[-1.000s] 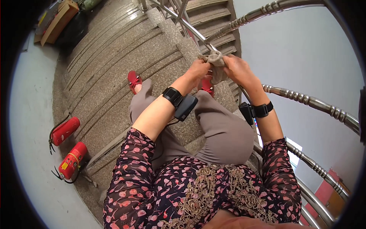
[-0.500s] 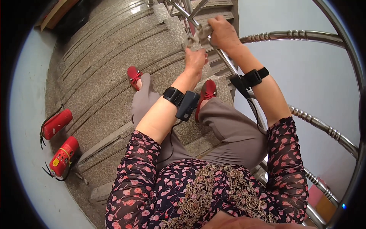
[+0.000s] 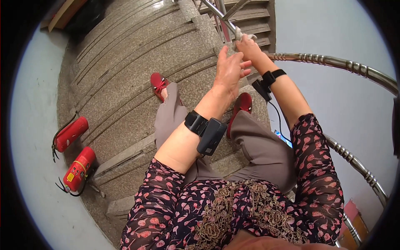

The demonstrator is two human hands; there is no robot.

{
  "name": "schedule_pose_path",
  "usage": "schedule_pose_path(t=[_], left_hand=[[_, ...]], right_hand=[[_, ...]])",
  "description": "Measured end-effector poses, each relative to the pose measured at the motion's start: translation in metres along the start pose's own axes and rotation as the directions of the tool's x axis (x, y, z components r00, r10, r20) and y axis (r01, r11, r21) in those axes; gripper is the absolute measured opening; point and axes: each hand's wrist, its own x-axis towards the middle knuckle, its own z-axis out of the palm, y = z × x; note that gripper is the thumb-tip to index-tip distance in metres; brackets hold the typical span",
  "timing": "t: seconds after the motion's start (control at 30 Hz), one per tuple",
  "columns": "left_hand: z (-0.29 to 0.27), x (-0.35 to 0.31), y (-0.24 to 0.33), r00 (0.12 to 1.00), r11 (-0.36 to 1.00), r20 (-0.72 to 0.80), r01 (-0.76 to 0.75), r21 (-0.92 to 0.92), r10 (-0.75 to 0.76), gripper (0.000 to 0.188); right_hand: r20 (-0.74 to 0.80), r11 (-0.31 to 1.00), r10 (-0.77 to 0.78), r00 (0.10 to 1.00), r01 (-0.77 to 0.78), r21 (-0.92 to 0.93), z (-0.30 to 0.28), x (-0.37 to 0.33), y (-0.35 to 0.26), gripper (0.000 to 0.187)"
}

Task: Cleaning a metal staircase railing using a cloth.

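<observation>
A pale grey cloth (image 3: pixel 238 34) is bunched against a shiny metal stair rail (image 3: pixel 217 11). My right hand (image 3: pixel 250 49) is closed on the cloth at the rail, and some of its fingers are hidden. Just left of it and nearer to me, my left hand (image 3: pixel 229 71) is open, with the thumb and fingers apart. Nothing shows in that hand. It hovers beside the rail post, below the cloth. A black device on a strap (image 3: pixel 211 135) sits on my left forearm, and a similar strapped device (image 3: pixel 266 81) is on my right wrist.
Speckled stone steps (image 3: pixel 137 79) with dark edge strips curve away beneath me. My red shoes (image 3: pixel 158 85) stand on them. Two red fire extinguishers (image 3: pixel 79 168) stand by the left wall (image 3: pixel 35 125). A twisted metal railing (image 3: pixel 333 62) bends along the right.
My left hand has come away from the cloth and its fingers have spread. My right hand has shifted a little nearer along the rail with the cloth. The view has turned slightly.
</observation>
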Motion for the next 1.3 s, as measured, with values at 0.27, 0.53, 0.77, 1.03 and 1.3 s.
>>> schedule_pose_path(t=[0.27, 0.53, 0.77, 1.03, 1.3], left_hand=[[0.011, -0.01, 0.013, 0.998, 0.998, 0.05, 0.026, -0.056, -0.024, 0.08], [-0.002, -0.005, 0.024, 0.999, 0.996, 0.042, -0.028, -0.082, 0.032, 0.074], [-0.014, 0.007, 0.025, 0.996, 0.993, 0.022, -0.081, -0.081, 0.083, 0.075], [-0.006, -0.001, 0.023, 0.986, 0.986, 0.158, -0.082, 0.146, 0.059, 0.051], [-0.019, -0.012, 0.0, 0.945, 0.868, 0.296, -0.027, 0.496, -0.14, 0.048]], right_hand=[[0.042, 0.982, -0.152, 0.987, 0.146, 0.122, 0.004, 0.056, -0.007, 0.026], [0.333, 0.893, -0.093, 0.938, 0.227, -0.39, 0.0, 0.012, -0.034, 0.034], [0.466, 0.814, -0.254, 0.847, 0.448, -0.37, -0.067, -0.078, -0.032, 0.029], [0.217, 0.956, -0.172, 0.961, 0.216, -0.199, -0.066, -0.17, 0.021, 0.016], [0.029, 0.991, 0.122, 0.992, -0.123, 0.058, -0.075, -0.25, -0.001, 0.025]])
